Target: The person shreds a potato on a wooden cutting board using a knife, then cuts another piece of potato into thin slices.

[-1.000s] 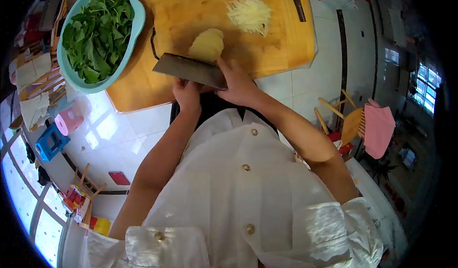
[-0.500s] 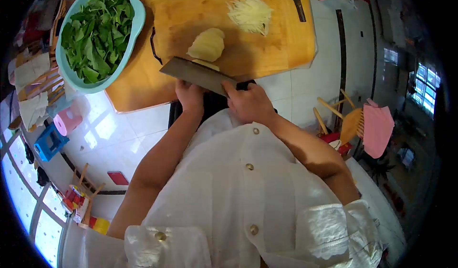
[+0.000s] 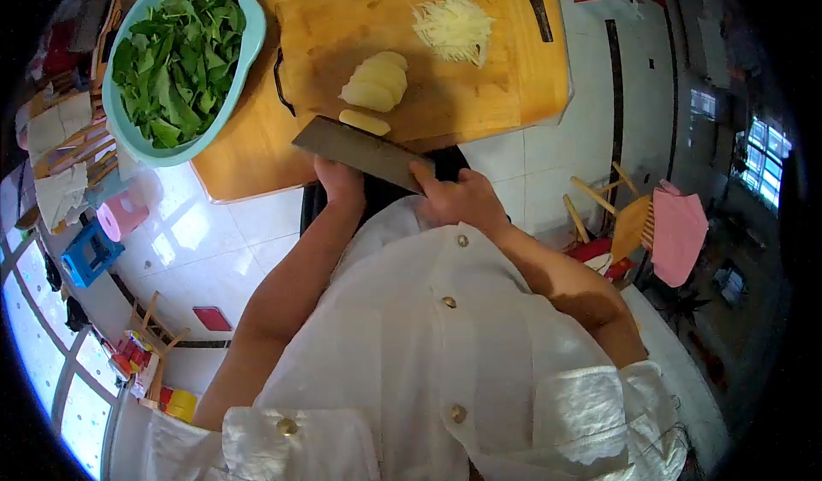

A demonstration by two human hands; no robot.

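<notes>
A broad-bladed cleaver (image 3: 364, 151) is in my right hand (image 3: 467, 200), whose fingers wrap round its near right end. The blade slants across the front edge of the wooden cutting board (image 3: 479, 100). My left hand (image 3: 341, 181) is behind and below the blade, at the board's near edge; its fingers are hidden by the cleaver. Just beyond the blade lies a single pale potato piece (image 3: 366, 122). Farther back sits a fanned stack of potato slices (image 3: 377, 83), and a heap of potato shreds (image 3: 454, 29) is at the board's back right.
To the left, a light blue basin (image 3: 254, 49) holds green leaves (image 3: 180, 66). A dark-handled tool (image 3: 540, 14) lies at the table's back right corner. A wooden chair (image 3: 629, 224) with a pink cloth (image 3: 678, 233) stands at right, a blue stool (image 3: 92, 252) at left.
The cleaver and my right hand have shifted down and slightly right, toward my body. More of the single potato piece now shows beyond the blade. My left hand has barely moved.
</notes>
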